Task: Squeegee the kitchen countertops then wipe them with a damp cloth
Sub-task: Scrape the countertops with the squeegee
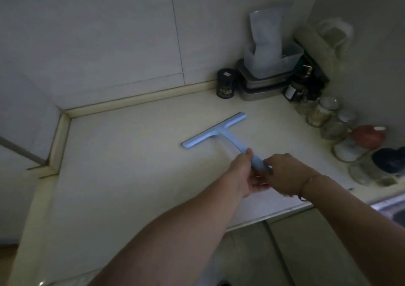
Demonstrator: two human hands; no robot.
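Note:
A light blue squeegee (215, 130) lies with its blade across the pale countertop (131, 154), handle pointing toward me. My left hand (243, 174) grips the handle from the left, thumb on top. From the right, my right hand (282, 174) holds the handle's near end with curled fingers; a thin bracelet is on that wrist. The two hands meet around the handle. No cloth is in view.
At the back right corner stand a black can (225, 86), stacked metal trays (260, 84) with a white pouch, bottles and several jars (324, 115) along the right wall. A raised lip (135, 101) borders the counter at the back and left. A sink edge (392, 209) shows at right.

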